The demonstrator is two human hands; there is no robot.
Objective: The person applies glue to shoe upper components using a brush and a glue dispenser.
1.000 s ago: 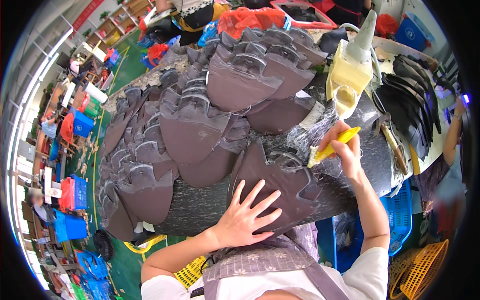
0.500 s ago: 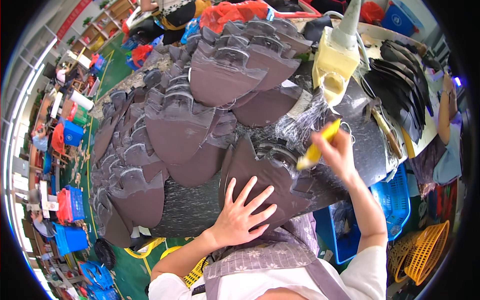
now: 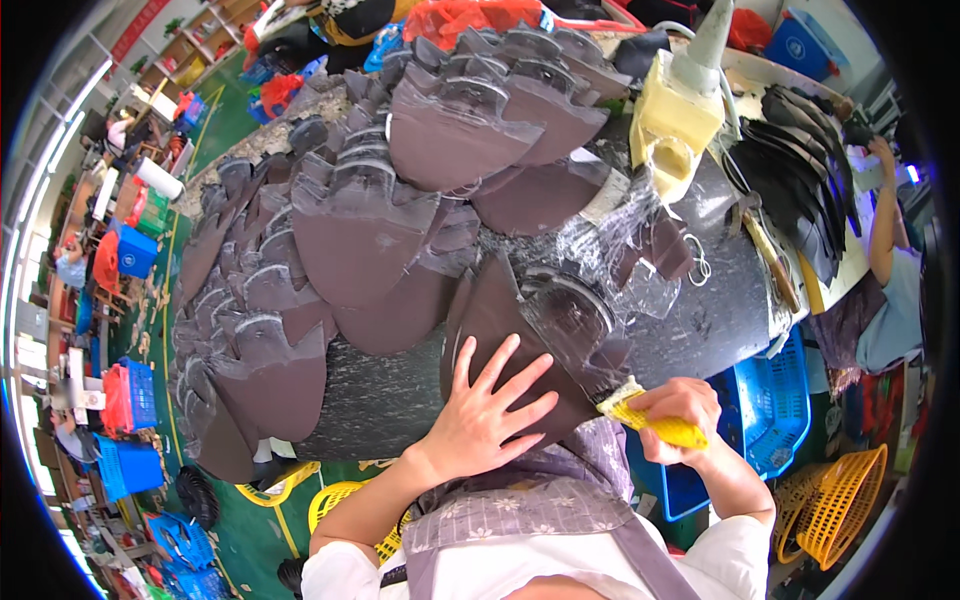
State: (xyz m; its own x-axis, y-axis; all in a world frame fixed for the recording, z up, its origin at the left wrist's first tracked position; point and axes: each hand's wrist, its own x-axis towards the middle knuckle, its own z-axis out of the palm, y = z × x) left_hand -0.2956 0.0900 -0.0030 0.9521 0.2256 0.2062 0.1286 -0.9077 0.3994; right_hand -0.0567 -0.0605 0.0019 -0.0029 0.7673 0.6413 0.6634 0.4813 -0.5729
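My left hand (image 3: 488, 415) lies flat with spread fingers on a dark brown fabric piece (image 3: 480, 325) near the table's front edge. The piece has curved, glossy grey-black edges, which look like shoe uppers overlapping. In my right hand (image 3: 685, 415) is a yellow-handled brush (image 3: 650, 420), gripped by the handle. Its pale bristles touch or hover just at the piece's lower right edge; I cannot tell which. Behind my right hand stands a cream-coloured container (image 3: 675, 125) with a grey cone on top. Whitish sticky strands hang about its base.
Overlapping stacks of similar brown pieces (image 3: 365, 245) cover the left and back of the black table (image 3: 385, 405). Black curved pieces (image 3: 795, 180) fan out at the right. Below the right edge are a blue basket (image 3: 775, 400) and a yellow basket (image 3: 850, 510). Another person's arm (image 3: 885, 215) shows at far right.
My right hand has brought the brush from beside the container down toward me, to the piece's lower right edge. Small brown flaps now show near the strands. My left hand stays pressed on the piece.
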